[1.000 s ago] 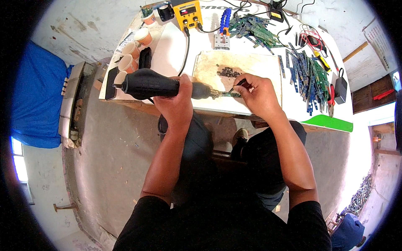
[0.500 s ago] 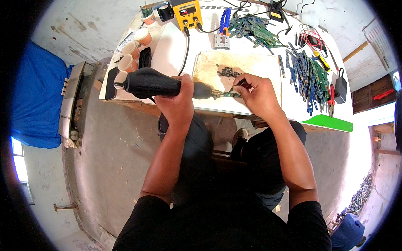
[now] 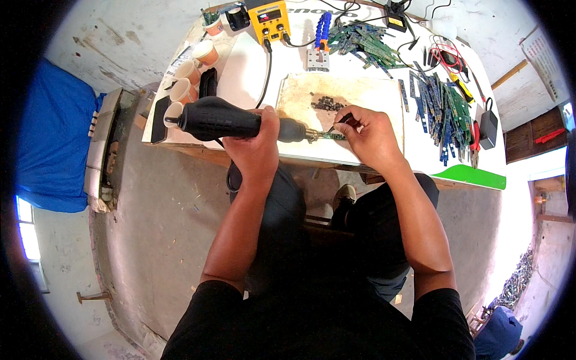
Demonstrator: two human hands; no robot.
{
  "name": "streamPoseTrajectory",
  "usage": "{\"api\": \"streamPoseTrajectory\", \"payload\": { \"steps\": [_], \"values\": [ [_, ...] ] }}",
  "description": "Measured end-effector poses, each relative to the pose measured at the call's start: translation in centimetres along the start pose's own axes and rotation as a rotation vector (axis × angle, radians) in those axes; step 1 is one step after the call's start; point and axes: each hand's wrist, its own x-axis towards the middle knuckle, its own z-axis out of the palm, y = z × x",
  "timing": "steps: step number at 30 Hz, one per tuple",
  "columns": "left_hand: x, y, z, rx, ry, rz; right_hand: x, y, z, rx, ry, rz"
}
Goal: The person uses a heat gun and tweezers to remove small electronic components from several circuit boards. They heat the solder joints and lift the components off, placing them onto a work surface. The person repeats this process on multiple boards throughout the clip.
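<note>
Heat is the main risk here. The left hand grips a black hot-air gun, fingers wrapped tight round its barrel, nozzle aimed at a small green board lying near the front edge of the beige mat. The right hand pinches tweezers between thumb and fingertips, tips down on the board beside the nozzle. Those fingers sit close to the hot stream and could get scorched if the gun drifts. Lingering could burn the board or mat. A slip of the tweezers could flick a part into the chip pile or off the table.
</note>
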Motion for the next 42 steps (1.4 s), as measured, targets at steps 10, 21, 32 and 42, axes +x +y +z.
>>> {"api": "streamPoseTrajectory", "payload": {
  "steps": [10,21,32,42],
  "values": [
    [0.4,-0.6,0.1,0.013,0.083,0.018,0.0,0.1,-0.1,0.005,-0.008,-0.009],
    [0.5,-0.8,-0.1,0.009,0.074,-0.018,-0.1,-0.4,-0.2,-0.009,0.005,0.005],
    [0.5,-0.7,-0.4,0.045,0.056,-0.018,2.0,1.4,0.8,-0.069,0.172,-0.026],
    [0.5,-0.8,-0.3,0.067,0.031,-0.015,0.9,0.4,-0.3,-0.03,0.194,0.032]
  ]
}}
